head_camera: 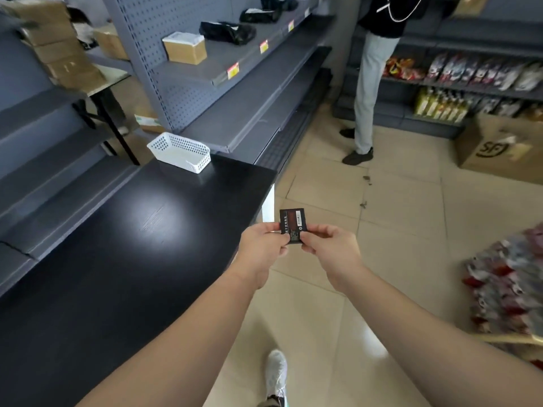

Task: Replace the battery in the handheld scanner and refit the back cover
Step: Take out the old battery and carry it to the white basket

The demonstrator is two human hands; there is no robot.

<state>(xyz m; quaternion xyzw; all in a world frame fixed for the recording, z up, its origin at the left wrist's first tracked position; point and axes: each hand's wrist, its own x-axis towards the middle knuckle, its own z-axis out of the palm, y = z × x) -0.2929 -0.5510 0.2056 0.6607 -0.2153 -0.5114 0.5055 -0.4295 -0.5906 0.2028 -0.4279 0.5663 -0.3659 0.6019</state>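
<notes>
One battery [293, 227] is held by two hands, the left hand [260, 245] and the right hand [332, 248]; one white basket [179, 152] is seen on one black table [117, 259], and one SF carton [502, 148] is counted

Battery [294, 226]: flat black rectangle, red patch and white barcode label facing up | held upright in midair | just past the black table's corner, above tiled floor.
</notes>
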